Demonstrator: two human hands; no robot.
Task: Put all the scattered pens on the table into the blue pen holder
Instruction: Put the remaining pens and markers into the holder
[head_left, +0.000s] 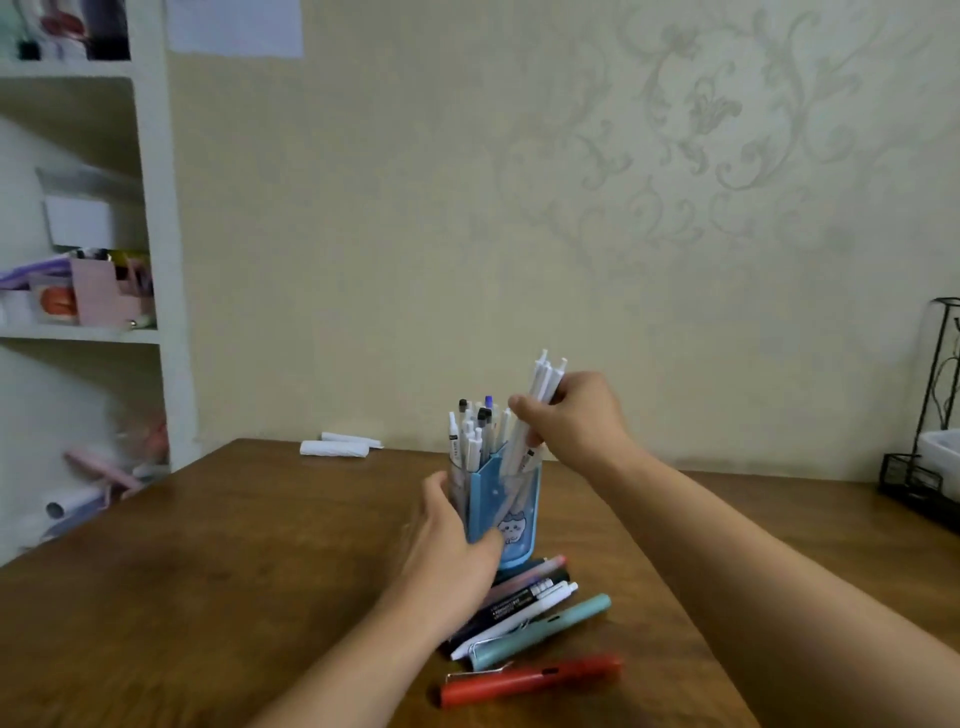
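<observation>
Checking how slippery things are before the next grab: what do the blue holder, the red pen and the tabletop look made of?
Blue pen holder: likely plastic, with see-through, frosted-looking panels, since the pens show through them. Fat red pen: apparently smooth plastic with a soft sheen, plus a thin wire clip that looks like metal. Brown table: wood or wood-look laminate, with visible grain and a dull gloss.

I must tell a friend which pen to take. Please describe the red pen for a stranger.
Find the blue pen holder on the brown table. Loose pens lie before it. The red pen lies nearest the viewer, the only red one, beside a teal pen.
</observation>
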